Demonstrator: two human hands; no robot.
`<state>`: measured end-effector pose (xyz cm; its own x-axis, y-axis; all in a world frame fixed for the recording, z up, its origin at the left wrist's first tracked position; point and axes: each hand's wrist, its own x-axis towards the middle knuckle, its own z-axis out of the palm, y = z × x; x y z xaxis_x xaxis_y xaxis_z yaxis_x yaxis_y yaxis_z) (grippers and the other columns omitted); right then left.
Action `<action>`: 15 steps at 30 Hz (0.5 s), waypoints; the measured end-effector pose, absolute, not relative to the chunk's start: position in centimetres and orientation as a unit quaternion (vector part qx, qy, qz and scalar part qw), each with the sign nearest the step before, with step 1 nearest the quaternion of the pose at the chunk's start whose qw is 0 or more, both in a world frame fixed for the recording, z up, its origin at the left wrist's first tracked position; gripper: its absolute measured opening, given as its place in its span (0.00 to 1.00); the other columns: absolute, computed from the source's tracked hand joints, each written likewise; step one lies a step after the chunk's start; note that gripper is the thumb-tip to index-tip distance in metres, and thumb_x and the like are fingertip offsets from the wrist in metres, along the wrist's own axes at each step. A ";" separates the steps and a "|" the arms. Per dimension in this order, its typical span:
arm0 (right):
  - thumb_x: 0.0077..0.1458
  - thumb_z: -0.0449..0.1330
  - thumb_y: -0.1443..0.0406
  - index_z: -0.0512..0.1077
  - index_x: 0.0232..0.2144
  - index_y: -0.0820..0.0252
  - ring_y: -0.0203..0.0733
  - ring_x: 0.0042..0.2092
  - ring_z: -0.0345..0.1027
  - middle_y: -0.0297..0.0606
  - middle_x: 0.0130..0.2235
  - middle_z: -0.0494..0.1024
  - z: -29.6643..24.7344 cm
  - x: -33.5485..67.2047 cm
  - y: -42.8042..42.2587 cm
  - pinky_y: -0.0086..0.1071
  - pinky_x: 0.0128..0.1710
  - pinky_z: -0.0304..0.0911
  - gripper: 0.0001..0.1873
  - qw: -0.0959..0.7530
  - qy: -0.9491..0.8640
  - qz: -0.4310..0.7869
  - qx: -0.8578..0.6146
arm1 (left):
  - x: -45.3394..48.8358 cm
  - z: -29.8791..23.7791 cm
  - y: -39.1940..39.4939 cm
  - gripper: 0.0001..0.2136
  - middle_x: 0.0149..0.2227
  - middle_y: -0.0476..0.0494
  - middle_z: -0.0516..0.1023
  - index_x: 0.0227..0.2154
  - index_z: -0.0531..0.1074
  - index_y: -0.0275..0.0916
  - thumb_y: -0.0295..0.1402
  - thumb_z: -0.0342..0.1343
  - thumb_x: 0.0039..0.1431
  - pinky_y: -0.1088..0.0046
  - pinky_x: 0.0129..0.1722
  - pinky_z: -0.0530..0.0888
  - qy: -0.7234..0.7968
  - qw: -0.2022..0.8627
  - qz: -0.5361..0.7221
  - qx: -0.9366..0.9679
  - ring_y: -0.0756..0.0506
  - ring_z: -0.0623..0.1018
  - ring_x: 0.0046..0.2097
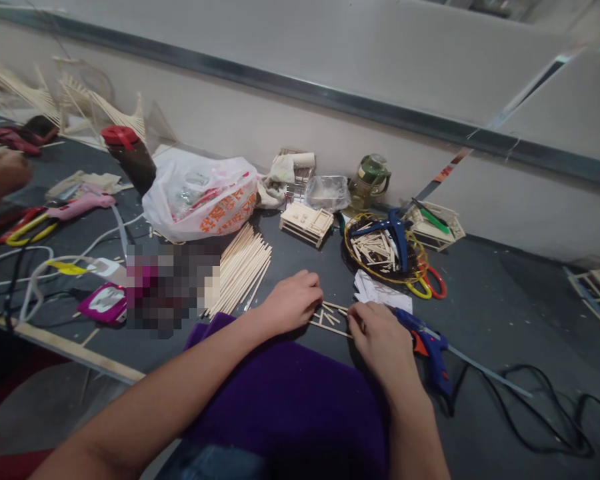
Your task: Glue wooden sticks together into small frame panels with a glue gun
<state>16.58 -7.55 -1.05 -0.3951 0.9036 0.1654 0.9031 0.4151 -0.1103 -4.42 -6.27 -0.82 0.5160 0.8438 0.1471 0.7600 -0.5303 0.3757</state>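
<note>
Between my two hands lies a small flat frame of thin wooden sticks (331, 317) on the dark tabletop. My left hand (298, 300) has its fingers curled closed at the frame's left end. At the right end, my right hand (379, 332) is bent over the frame with fingers closed around its edge. Both hands hide the frame's ends. A blue hot glue gun (433, 350) with an orange trigger lies just right of my right hand. Loose wooden sticks (245, 267) are spread in a pile beyond my left forearm.
Behind my hands stand a small stick-built model (306, 223), a basket (353, 257) of short stick pieces and a green jar (373, 177). A white plastic bag (203, 197) and a purple power socket (103, 303) are left. A black cord (545, 433) loops at right. Another person's hand (3, 175) shows far left.
</note>
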 end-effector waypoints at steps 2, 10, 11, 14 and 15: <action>0.58 0.53 0.65 0.69 0.29 0.56 0.41 0.36 0.64 0.35 0.30 0.71 -1.1 16.8 -7.5 0.30 0.31 0.51 0.07 0.103 -0.832 0.011 -0.545 | -4.4 -1.0 -6.3 0.08 0.37 0.43 0.69 0.31 0.72 0.38 0.27 0.48 0.60 0.70 0.37 0.66 0.460 0.126 0.157 0.865 0.45 0.66 0.41; 0.57 0.53 0.66 0.70 0.30 0.55 0.41 0.37 0.65 0.34 0.30 0.73 -0.8 17.2 -7.2 0.30 0.32 0.53 0.07 0.116 -0.815 0.077 -0.562 | -4.2 -1.2 -6.4 0.10 0.37 0.44 0.70 0.34 0.75 0.40 0.27 0.48 0.60 0.70 0.35 0.65 0.439 0.140 0.161 0.873 0.45 0.66 0.41; 0.57 0.53 0.66 0.70 0.30 0.55 0.41 0.36 0.65 0.34 0.30 0.73 -0.8 17.3 -7.2 0.30 0.32 0.53 0.07 0.120 -0.814 0.091 -0.561 | -4.2 -1.2 -6.4 0.10 0.37 0.44 0.70 0.35 0.76 0.40 0.27 0.48 0.60 0.70 0.35 0.64 0.437 0.144 0.162 0.873 0.45 0.66 0.41; 0.55 0.53 0.67 0.71 0.31 0.54 0.41 0.36 0.66 0.34 0.31 0.74 -0.9 17.7 -7.0 0.30 0.33 0.55 0.07 0.127 -0.807 0.133 -0.562 | -4.1 -1.1 -6.5 0.11 0.38 0.44 0.70 0.36 0.76 0.42 0.25 0.50 0.58 0.70 0.34 0.64 0.432 0.158 0.164 0.872 0.45 0.66 0.42; 0.55 0.53 0.67 0.72 0.31 0.54 0.41 0.36 0.66 0.35 0.32 0.75 -0.9 17.9 -7.0 0.30 0.32 0.55 0.07 0.126 -0.804 0.143 -0.563 | -4.1 -1.1 -6.5 0.11 0.39 0.44 0.70 0.36 0.76 0.42 0.25 0.50 0.58 0.71 0.34 0.64 0.431 0.163 0.167 0.872 0.45 0.66 0.42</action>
